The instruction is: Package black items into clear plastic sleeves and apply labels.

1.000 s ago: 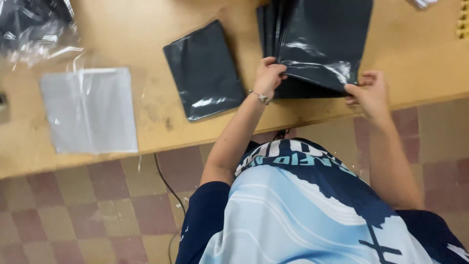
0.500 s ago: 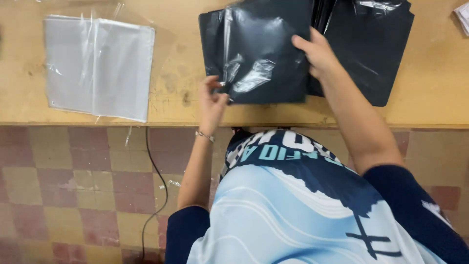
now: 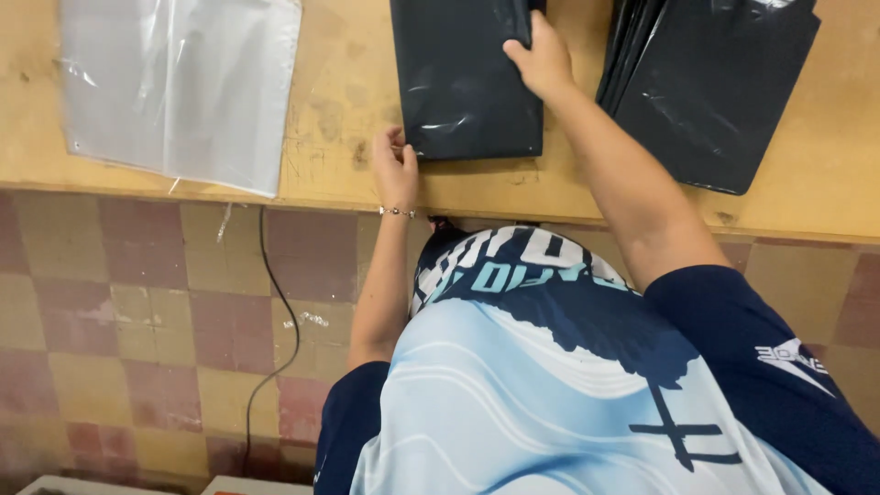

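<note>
Scuffed wooden surface (image 3: 339,101): clear plastic sheet (image 3: 179,87) at left, dark bag (image 3: 463,78) mid, stack of dark bags (image 3: 710,87) at right.

Black bags, pale wood, chequered floor

Glossy black bag (image 3: 463,78) and black stack (image 3: 715,82) far right; clear greyish plastic sheet (image 3: 179,87) far left; yellow-tan table (image 3: 339,110); red-and-yellow chequered floor (image 3: 119,312); navy, white and light-blue wavy-patterned shirt (image 3: 550,394); black cable (image 3: 280,321).

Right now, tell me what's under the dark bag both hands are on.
The dark bag lies flat on the wooden table, left hand at its corner, right hand on top. Anything beneath the bag is covered.
</note>
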